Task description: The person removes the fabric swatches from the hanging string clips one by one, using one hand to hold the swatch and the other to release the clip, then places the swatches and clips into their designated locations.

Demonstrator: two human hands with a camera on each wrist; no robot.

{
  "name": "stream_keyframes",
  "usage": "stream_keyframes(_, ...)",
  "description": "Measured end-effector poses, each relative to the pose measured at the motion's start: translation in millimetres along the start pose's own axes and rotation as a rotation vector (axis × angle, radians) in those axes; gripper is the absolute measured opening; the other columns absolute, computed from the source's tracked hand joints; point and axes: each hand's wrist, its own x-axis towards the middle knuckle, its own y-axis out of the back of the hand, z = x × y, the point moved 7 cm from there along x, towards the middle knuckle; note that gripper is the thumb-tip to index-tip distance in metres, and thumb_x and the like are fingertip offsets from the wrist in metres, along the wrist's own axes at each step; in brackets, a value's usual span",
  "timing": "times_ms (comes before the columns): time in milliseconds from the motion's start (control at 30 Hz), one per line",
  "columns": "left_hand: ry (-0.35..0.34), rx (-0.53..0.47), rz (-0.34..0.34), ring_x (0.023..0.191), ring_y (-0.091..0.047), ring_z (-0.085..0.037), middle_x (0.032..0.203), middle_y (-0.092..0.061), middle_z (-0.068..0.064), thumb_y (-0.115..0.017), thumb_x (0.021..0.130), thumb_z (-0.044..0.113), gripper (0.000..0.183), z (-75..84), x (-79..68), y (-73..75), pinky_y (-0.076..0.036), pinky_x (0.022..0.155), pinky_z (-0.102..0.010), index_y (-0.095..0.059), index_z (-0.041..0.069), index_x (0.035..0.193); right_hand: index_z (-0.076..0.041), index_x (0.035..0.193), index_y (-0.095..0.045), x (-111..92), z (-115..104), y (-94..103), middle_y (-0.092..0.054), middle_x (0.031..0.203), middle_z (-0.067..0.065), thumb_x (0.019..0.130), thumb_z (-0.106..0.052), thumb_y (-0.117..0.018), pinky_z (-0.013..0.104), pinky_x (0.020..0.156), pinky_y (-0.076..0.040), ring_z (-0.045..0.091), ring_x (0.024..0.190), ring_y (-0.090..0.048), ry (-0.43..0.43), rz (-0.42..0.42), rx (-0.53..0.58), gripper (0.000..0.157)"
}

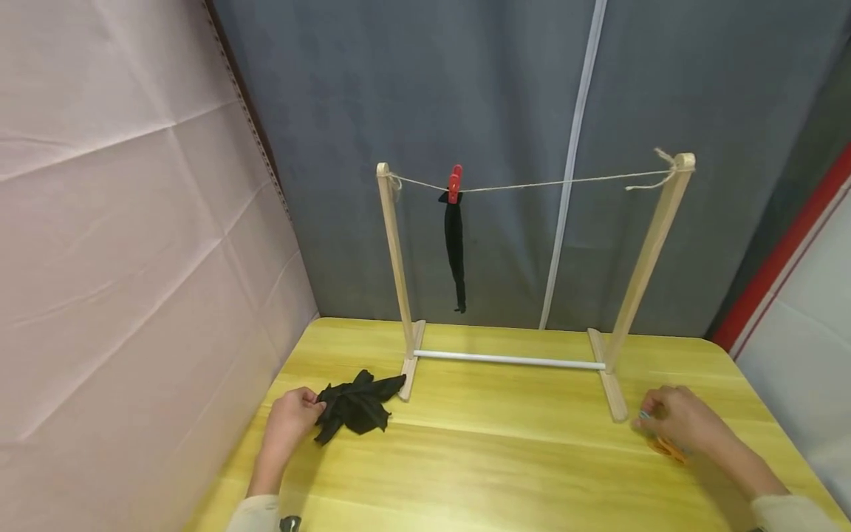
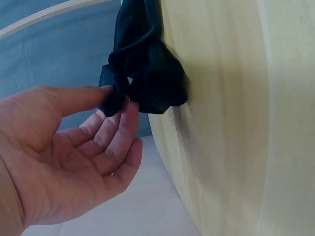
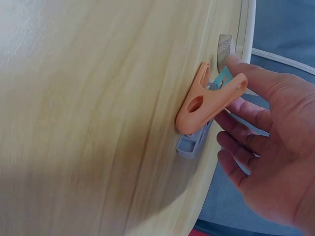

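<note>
A crumpled black cloth (image 1: 355,405) lies at the table's left, partly lifted. My left hand (image 1: 287,421) pinches its near end between thumb and fingers; in the left wrist view the cloth (image 2: 147,73) droops from the fingertips. At the table's right, my right hand (image 1: 685,420) pinches a small teal clothespin (image 3: 224,77), mostly hidden by fingers and an orange clothespin (image 3: 209,98). Under the orange one a grey clothespin (image 3: 189,145) shows on the table. Between the hands, a red clothespin (image 1: 455,185) holds a narrow black cloth (image 1: 455,255) on a string.
The string (image 1: 532,185) runs between two wooden posts (image 1: 397,258) on flat feet, joined low by a white rod (image 1: 508,360). This rack stands toward the back of the yellow wood-grain table (image 1: 465,473). A grey curtain (image 1: 399,89) hangs behind, a pale cloth wall (image 1: 133,258) at left.
</note>
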Motion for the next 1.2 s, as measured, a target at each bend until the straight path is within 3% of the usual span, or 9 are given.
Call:
stream_keyframes(133,-0.005,0.024,-0.007,0.075,-0.059,-0.021,0.086,-0.071,-0.006,-0.076,0.095,0.02,0.018,-2.7,-2.8,-3.5,-0.046,0.066,-0.032,-0.069,0.003,0.095,-0.018,0.086,-0.069,-4.1,3.7,-6.0,-0.065,0.082,-0.005,0.089,-0.039,-0.085,0.023,0.062,-0.044,0.007,0.072,-0.051,-0.025,-0.015,-0.015,0.027)
stream_keyframes(267,-0.006,0.029,-0.003,0.079,-0.066,-0.024,0.092,-0.075,-0.01,-0.074,0.096,0.017,0.018,-4.4,-3.9,-3.1,-0.052,0.068,-0.037,-0.072,0.0,0.101,-0.015,0.088,-0.069,-7.3,5.4,-8.0,-0.066,0.082,-0.005,0.09,-0.04,-0.084,0.024,0.062,-0.046,0.007,0.072,-0.054,-0.03,-0.034,-0.011,0.028)
stream_keyframes(400,-0.004,0.037,-0.001,0.095,-0.073,-0.039,0.11,-0.077,-0.023,-0.067,0.099,0.018,0.034,-4.3,-5.0,-0.6,-0.059,0.079,-0.051,-0.069,-0.008,0.121,-0.013,0.091,-0.071,-7.8,5.9,-7.6,-0.068,0.086,-0.003,0.09,-0.041,-0.083,0.024,0.064,-0.048,0.009,0.075,-0.056,-0.037,-0.045,-0.004,0.03)
stream_keyframes(500,0.0,0.054,0.005,0.111,-0.069,-0.049,0.129,-0.07,-0.03,-0.062,0.104,0.027,0.049,-2.6,-6.0,1.7,-0.057,0.091,-0.059,-0.06,-0.01,0.136,-0.013,0.092,-0.071,-7.2,6.2,-7.5,-0.069,0.087,-0.003,0.09,-0.041,-0.083,0.025,0.064,-0.048,0.01,0.076,-0.057,-0.047,-0.049,-0.002,0.031)
stream_keyframes(633,-0.009,0.067,0.029,0.119,-0.065,-0.052,0.145,-0.059,-0.033,-0.059,0.106,0.042,0.069,4.6,-5.1,5.0,-0.053,0.098,-0.064,-0.047,-0.01,0.149,-0.013,0.091,-0.07,-6.9,4.1,-5.9,-0.069,0.088,-0.002,0.093,-0.041,-0.081,0.025,0.064,-0.048,0.01,0.076,-0.056,-0.046,-0.045,0.004,0.031)
stream_keyframes(800,-0.03,0.05,0.06,0.137,-0.053,-0.054,0.155,-0.051,-0.031,-0.057,0.105,0.054,0.082,24.4,-8.2,9.9,-0.047,0.108,-0.067,-0.038,-0.006,0.157,-0.006,0.096,-0.072,-7.8,-3.2,-1.6,-0.072,0.092,0.002,0.097,-0.038,-0.077,0.027,0.066,-0.052,0.01,0.079,-0.06,0.015,-0.037,0.006,0.032)
stream_keyframes(900,-0.06,0.007,0.075,0.144,-0.046,-0.054,0.162,-0.044,-0.029,-0.056,0.104,0.058,0.087,41.2,-10.7,12.7,-0.043,0.113,-0.068,-0.031,-0.002,0.162,0.003,0.11,-0.073,-7.9,-6.3,1.4,-0.076,0.103,0.012,0.1,-0.038,-0.073,0.039,0.075,-0.06,0.025,0.091,-0.071,0.028,-0.032,0.017,0.042)
stream_keyframes(1000,-0.114,-0.06,0.095,0.149,-0.042,-0.051,0.167,-0.04,-0.025,-0.058,0.103,0.061,0.092,60.3,-10.3,13.2,-0.041,0.117,-0.068,-0.026,0.002,0.166,0.01,0.124,-0.069,-9.6,-10.1,5.7,-0.075,0.118,0.026,0.104,-0.043,-0.067,0.056,0.085,-0.061,0.044,0.106,-0.072,0.009,-0.018,0.031,0.057)
stream_keyframes(1200,-0.206,-0.156,0.092,0.152,-0.043,-0.043,0.166,-0.044,-0.015,-0.062,0.099,0.065,0.091,97.6,-6.2,-1.1,-0.041,0.119,-0.065,-0.033,0.009,0.165,0.012,0.131,-0.066,-15.5,-28.8,23.3,-0.069,0.128,0.035,0.106,-0.045,-0.062,0.064,0.089,-0.058,0.053,0.111,-0.069,0.007,0.052,0.002,0.062)
